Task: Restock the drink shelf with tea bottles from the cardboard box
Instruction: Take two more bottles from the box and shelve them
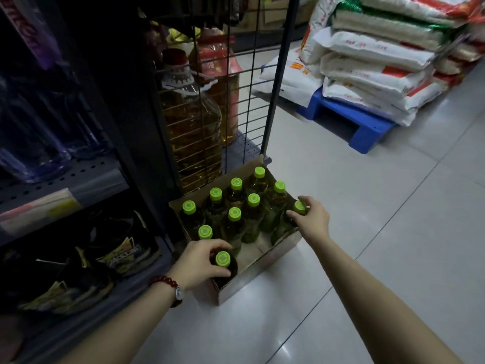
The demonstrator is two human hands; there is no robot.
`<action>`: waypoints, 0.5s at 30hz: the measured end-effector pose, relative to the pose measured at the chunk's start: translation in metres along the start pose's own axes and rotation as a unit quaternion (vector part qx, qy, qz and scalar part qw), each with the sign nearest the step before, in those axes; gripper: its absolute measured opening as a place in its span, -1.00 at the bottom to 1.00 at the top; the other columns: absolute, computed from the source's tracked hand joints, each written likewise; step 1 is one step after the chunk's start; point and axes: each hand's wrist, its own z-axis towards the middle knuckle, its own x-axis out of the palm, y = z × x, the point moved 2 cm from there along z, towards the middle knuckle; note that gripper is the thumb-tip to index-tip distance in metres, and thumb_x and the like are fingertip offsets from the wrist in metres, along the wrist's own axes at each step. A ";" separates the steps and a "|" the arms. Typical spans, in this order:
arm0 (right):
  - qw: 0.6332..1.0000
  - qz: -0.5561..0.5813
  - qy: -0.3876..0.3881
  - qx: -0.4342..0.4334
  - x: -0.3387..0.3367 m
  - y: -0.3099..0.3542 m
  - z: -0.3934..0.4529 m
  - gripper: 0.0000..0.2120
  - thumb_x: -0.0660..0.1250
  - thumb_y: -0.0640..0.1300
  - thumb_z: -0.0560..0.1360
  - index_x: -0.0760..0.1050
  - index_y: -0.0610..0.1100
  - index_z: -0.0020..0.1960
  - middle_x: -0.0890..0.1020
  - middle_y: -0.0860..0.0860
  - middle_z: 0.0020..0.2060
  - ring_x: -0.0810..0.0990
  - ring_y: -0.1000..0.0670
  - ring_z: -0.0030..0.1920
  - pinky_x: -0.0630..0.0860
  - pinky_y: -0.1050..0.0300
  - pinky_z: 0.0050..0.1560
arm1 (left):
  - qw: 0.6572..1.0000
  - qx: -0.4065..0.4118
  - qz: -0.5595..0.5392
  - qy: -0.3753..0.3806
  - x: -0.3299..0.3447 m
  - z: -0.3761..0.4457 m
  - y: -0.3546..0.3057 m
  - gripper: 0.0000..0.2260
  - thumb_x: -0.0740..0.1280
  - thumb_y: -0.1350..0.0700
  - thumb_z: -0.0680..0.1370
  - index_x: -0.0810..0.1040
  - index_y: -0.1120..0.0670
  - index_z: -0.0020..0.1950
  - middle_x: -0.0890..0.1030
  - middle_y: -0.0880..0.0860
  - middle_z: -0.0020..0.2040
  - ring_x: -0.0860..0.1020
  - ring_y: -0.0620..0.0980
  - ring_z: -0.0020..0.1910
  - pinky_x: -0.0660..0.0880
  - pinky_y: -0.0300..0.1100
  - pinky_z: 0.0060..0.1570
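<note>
An open cardboard box [265,269] sits on the floor beside the shelf unit. Several tea bottles with bright green caps stand upright in it. My left hand [202,261] grips the neck of the nearest bottle [223,259] at the box's near corner, fingers curled round it below the cap. My right hand [312,219] grips the top of the bottle at the box's right edge [299,207], thumb and fingers round its cap. Both bottles stand in the box. The dark shelf [65,179] lies to the left.
Large oil jugs [191,127] stand behind a wire grid [246,101] just beyond the box. Stacked rice sacks [380,61] rest on a blue pallet [364,132] at the far right. Snack packs [118,253] fill the lowest shelf. Pale tiled floor spreads right of the box.
</note>
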 end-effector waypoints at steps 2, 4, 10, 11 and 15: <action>0.999 0.035 -0.007 0.011 0.003 -0.008 -0.001 -0.56 0.50 -0.17 0.34 0.52 -0.13 0.20 0.63 -0.06 0.07 0.52 -0.02 0.05 0.35 0.22 0.06 | 1.000 0.001 0.011 -0.029 0.005 0.001 0.002 -0.59 0.55 0.05 0.30 0.60 -0.08 0.12 0.57 -0.16 0.05 0.45 -0.24 0.10 0.33 -0.38 0.07; 0.999 0.045 -0.008 0.018 0.004 -0.013 0.000 -0.60 0.50 -0.17 0.35 0.54 -0.11 0.17 0.65 -0.04 0.03 0.54 -0.02 0.04 0.38 0.22 0.04 | 0.998 0.000 0.003 -0.056 0.009 0.005 -0.001 -0.62 0.53 0.05 0.33 0.60 -0.07 0.12 0.59 -0.13 0.04 0.45 -0.22 0.08 0.34 -0.37 0.05; 0.995 0.096 -0.005 0.026 0.003 -0.019 0.008 -0.76 0.50 -0.15 0.36 0.64 -0.10 0.02 0.70 -0.01 -0.10 0.62 -0.03 -0.04 0.51 0.14 0.03 | 0.993 -0.023 -0.047 -0.105 0.025 0.018 -0.014 -0.64 0.52 0.06 0.35 0.59 -0.05 0.13 0.58 -0.11 -0.04 0.48 -0.18 0.01 0.35 -0.34 -0.01; 0.994 0.105 -0.002 0.025 0.004 -0.020 0.008 -0.77 0.50 -0.14 0.36 0.64 -0.10 0.01 0.70 -0.01 -0.11 0.62 -0.01 -0.05 0.52 0.13 0.04 | 0.992 -0.028 -0.058 -0.111 0.027 0.019 -0.015 -0.63 0.52 0.06 0.35 0.59 -0.04 0.14 0.58 -0.11 -0.03 0.48 -0.17 0.01 0.36 -0.32 0.00; 0.994 0.110 0.004 0.013 0.010 -0.021 0.007 -0.77 0.49 -0.11 0.37 0.64 -0.13 0.01 0.70 -0.02 -0.11 0.60 -0.01 -0.07 0.52 0.11 0.02 | 0.988 -0.035 -0.082 -0.128 0.032 0.020 -0.015 -0.65 0.51 0.07 0.36 0.60 -0.02 0.13 0.58 -0.14 -0.05 0.46 -0.22 -0.02 0.30 -0.54 -0.13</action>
